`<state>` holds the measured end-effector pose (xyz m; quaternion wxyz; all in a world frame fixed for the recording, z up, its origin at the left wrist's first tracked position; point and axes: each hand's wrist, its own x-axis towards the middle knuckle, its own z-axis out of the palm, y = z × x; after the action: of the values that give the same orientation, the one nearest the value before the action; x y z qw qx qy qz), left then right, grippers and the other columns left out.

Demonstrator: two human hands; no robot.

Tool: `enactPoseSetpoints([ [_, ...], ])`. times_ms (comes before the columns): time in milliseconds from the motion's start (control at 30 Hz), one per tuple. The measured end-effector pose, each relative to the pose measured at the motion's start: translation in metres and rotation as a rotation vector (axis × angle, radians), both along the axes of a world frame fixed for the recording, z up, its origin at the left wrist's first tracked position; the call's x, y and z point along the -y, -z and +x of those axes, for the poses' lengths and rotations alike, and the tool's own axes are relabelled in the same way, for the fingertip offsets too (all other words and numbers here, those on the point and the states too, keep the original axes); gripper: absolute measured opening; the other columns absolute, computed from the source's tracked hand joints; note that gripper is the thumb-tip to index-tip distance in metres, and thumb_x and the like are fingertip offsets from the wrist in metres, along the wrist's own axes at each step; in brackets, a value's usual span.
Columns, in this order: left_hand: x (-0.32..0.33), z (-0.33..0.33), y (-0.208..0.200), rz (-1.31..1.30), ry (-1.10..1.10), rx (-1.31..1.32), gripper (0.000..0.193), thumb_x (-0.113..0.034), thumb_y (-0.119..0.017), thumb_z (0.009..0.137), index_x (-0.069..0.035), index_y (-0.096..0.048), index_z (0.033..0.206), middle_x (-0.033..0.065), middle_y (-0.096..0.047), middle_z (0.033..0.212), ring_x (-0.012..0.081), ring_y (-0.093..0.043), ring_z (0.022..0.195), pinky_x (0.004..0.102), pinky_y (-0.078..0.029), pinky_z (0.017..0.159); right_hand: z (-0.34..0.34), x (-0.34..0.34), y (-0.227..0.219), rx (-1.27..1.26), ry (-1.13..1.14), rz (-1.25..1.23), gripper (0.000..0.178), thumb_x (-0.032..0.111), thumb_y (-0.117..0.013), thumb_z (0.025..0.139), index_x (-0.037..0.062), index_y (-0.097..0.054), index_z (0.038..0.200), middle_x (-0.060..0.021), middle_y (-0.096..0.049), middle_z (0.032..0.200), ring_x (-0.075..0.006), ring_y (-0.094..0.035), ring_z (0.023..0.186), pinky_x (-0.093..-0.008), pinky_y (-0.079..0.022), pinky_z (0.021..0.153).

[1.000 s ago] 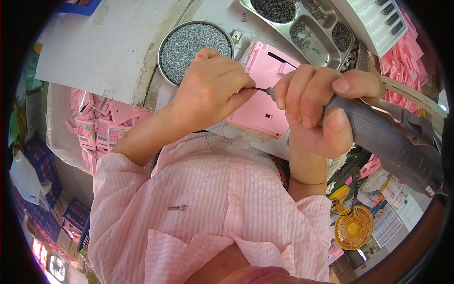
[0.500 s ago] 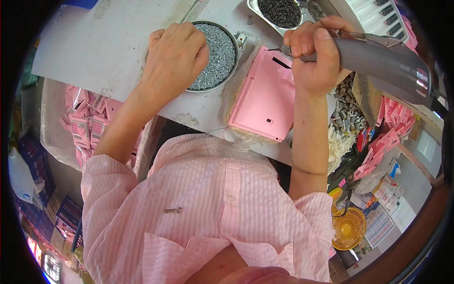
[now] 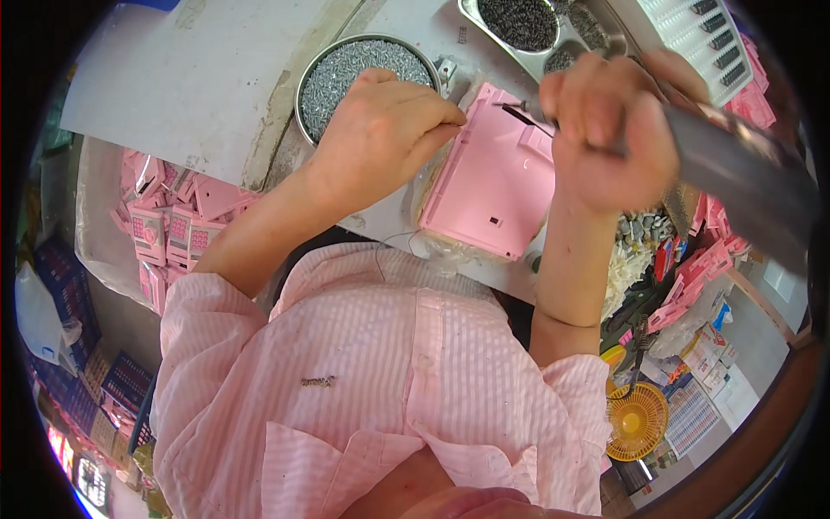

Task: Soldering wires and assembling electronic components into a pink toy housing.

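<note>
My right hand (image 3: 614, 134) is wrapped round a grey electric screwdriver (image 3: 731, 160), blurred by motion. The screwdriver's thin bit points left over the upper edge of a pink plastic panel (image 3: 484, 186), which lies flat on the worktable with a dark slot near its top. Beside that panel's upper left corner is my left hand (image 3: 376, 134), its thumb and fingers pinched together; whatever may be between them is too small to make out. Partly behind this hand stands a round metal bowl (image 3: 300, 108) filled with small silvery screws (image 3: 359, 60).
A metal tray (image 3: 540, 59) with dark screws and springs sits at the far side, next to a white tray (image 3: 692, 52) of black parts. Left of the table is a lined bin (image 3: 99, 225) of pink toy pieces. Loose parts and a yellow basket (image 3: 638, 424) are at the right.
My left hand has moved right, from the screw bowl to the panel's corner. My right hand and the screwdriver have shifted a little right and nearer to me.
</note>
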<state>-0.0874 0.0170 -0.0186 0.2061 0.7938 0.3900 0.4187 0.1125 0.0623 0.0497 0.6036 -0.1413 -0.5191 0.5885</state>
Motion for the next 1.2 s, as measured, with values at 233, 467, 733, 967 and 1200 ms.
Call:
enactPoseSetpoints([
  [233, 0.004, 0.01, -0.009, -0.002, 0.048, -0.023, 0.012, -0.016, -0.078, 0.076, -0.012, -0.069, 0.083, 0.0001, -0.067, 0.075, 0.0194, -0.064, 0.072, 0.0379, -0.044, 0.079, -0.007, 0.031, -0.011, 0.143, -0.089, 0.1, 0.028, 0.016, -0.051, 0.099, 0.0066, -0.047, 0.124, -0.0038, -0.048, 0.067, -0.0155, -0.045, 0.057, -0.0362, -0.045, 0.057],
  [467, 0.006, 0.004, 0.0, 0.056, 0.047, 0.078, 0.016, -0.018, -0.08, 0.077, -0.01, -0.066, 0.079, 0.0013, -0.064, 0.07, 0.0216, -0.061, 0.066, 0.0369, -0.044, 0.073, -0.015, 0.037, 0.0, 0.157, -0.032, 0.069, 0.022, 0.013, -0.053, 0.098, 0.0053, -0.047, 0.117, -0.0037, -0.046, 0.066, -0.0151, -0.044, 0.054, -0.0348, -0.043, 0.051],
  [733, 0.009, -0.026, -0.012, -0.05, -0.095, -0.007, 0.018, -0.015, -0.078, 0.08, -0.01, -0.062, 0.073, 0.0016, -0.06, 0.066, 0.0231, -0.06, 0.064, 0.0352, -0.042, 0.068, -0.023, 0.035, 0.028, 0.556, 0.138, 0.105, 0.015, -0.002, -0.055, 0.092, 0.0039, -0.043, 0.098, -0.0069, -0.049, 0.064, -0.0132, -0.044, 0.05, -0.0317, -0.042, 0.049],
  [967, 0.023, -0.006, -0.001, 0.04, -0.055, -0.019, 0.013, -0.015, -0.078, 0.078, -0.013, -0.066, 0.082, -0.0015, -0.066, 0.077, 0.0181, -0.064, 0.077, 0.0412, -0.039, 0.084, -0.022, 0.034, 0.025, 0.489, 0.112, 0.108, 0.017, 0.001, -0.054, 0.092, 0.0031, -0.047, 0.108, -0.0062, -0.05, 0.064, -0.0138, -0.045, 0.052, -0.0325, -0.043, 0.05],
  [1200, 0.032, 0.009, -0.004, -0.014, -0.005, 0.05, 0.015, -0.009, -0.079, 0.075, -0.012, -0.069, 0.086, -0.0004, -0.069, 0.081, 0.0177, -0.064, 0.075, 0.0371, -0.039, 0.083, -0.015, 0.046, -0.009, 0.11, -0.108, 0.14, 0.028, 0.013, -0.055, 0.097, 0.0014, -0.047, 0.121, -0.0043, -0.048, 0.063, -0.0136, -0.044, 0.052, -0.0335, -0.045, 0.051],
])
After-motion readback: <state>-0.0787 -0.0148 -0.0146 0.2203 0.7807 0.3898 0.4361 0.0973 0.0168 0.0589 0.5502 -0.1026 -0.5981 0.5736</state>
